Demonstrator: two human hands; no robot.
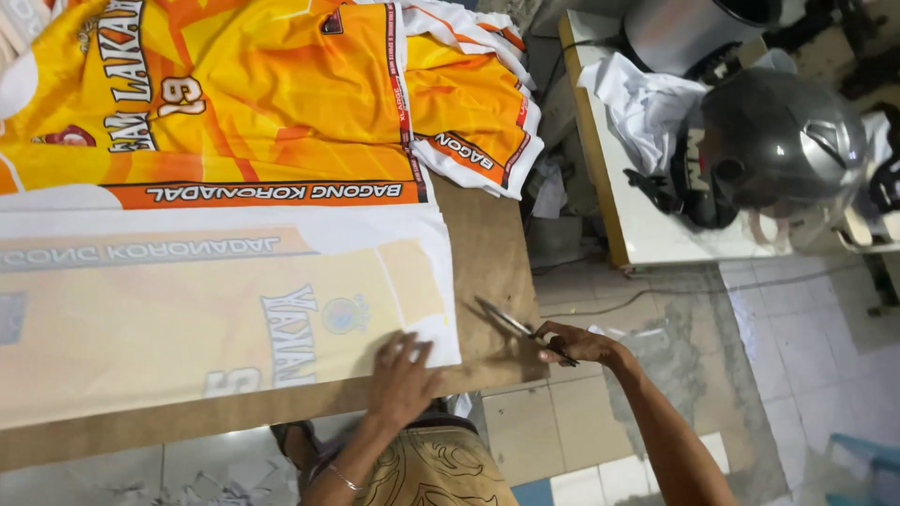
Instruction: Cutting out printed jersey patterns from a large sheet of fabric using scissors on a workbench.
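Observation:
My left hand [401,377] lies flat, fingers spread, on the near right corner of a pale printed sheet [187,319] showing a faded orange jersey design. My right hand [577,343] holds a pair of scissors [511,323] by the handles, blades pointing up-left toward the sheet's right edge, just off it over the bare board. Bright orange and yellow printed jersey fabric [262,94] lies further back on the brown table [487,253].
To the right stands a white table [647,234] with a grey helmet [778,141], white cloth [647,98] and a metal pot [689,28]. Tiled floor [769,328] with paper scraps lies below and between the tables.

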